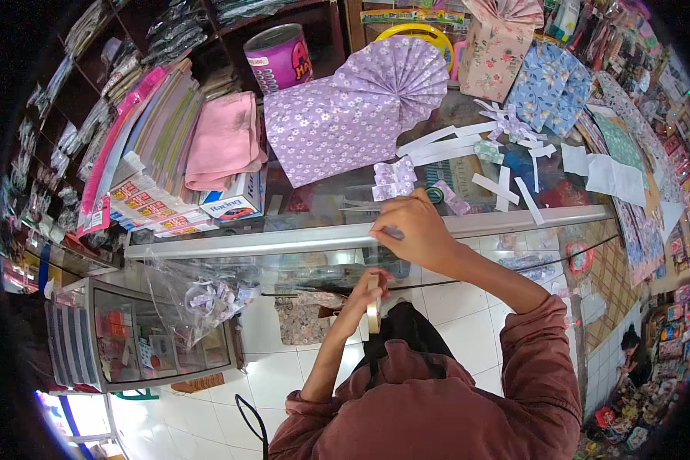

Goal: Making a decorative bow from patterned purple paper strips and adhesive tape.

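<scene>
My left hand (370,293) grips a roll of tape (374,313) in front of my body, below the counter's metal edge. Higher up, over that edge, my right hand (411,227) has its thumb and fingertips pinched; clear tape seems to stretch down from it towards the roll. Just beyond the right hand lies a folded purple floral paper piece (394,178), like a bow. Behind it rests a purple floral paper-wrapped package (336,123) with a pleated paper fan (399,77) at its upper right. White paper strips (497,190) and a small floral piece (453,197) lie to the right.
The glass counter's metal edge (264,238) crosses in front of me. At left stand books (149,138), a pink cloth (227,141) and a small box (236,198). A purple can (279,57) and blue floral package (552,86) stand behind. A plastic bag of scraps (207,296) hangs lower left.
</scene>
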`<state>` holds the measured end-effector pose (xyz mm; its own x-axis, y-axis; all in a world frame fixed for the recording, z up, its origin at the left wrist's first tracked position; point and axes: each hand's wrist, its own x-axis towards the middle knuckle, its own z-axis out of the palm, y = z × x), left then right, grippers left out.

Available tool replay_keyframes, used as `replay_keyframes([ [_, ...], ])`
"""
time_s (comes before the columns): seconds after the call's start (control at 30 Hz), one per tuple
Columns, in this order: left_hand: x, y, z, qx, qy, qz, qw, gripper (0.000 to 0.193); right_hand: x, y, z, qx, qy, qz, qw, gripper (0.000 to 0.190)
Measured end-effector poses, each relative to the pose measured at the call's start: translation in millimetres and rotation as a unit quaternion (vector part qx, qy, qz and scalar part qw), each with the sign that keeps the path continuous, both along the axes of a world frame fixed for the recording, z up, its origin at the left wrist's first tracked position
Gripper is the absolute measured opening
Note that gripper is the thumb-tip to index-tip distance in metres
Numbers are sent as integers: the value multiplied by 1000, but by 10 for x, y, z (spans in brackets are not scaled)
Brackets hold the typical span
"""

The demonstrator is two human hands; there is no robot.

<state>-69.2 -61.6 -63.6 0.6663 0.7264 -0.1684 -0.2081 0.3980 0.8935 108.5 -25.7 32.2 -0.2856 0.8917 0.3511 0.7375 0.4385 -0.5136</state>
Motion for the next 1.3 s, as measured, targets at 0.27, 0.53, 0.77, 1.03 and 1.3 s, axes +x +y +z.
replay_keyframes([
  [0.27, -6, -61, -14, 31, -14, -5, 999, 39, 11, 6, -45, -10, -6, -13, 1000, 12],
  [0.53, -61, -5, -334, 33, 68, -23, 997, 30, -34, -48, -69, 46, 19, -73, 996, 19],
  [0.77, -24, -81, -103, 96, 63, 40, 993, 33, 365, -194, 93, 74, 5, -81, 994, 26],
  [1.03, -58, -73, -120, 148, 79, -23, 986, 32, 662, -278, 178, -22, -144, -54, 988, 38],
  [1.3, -15, -119, -3, 132, 26, 40, 990, 26, 695, -24, 267, -84, -213, -14, 973, 44],
])
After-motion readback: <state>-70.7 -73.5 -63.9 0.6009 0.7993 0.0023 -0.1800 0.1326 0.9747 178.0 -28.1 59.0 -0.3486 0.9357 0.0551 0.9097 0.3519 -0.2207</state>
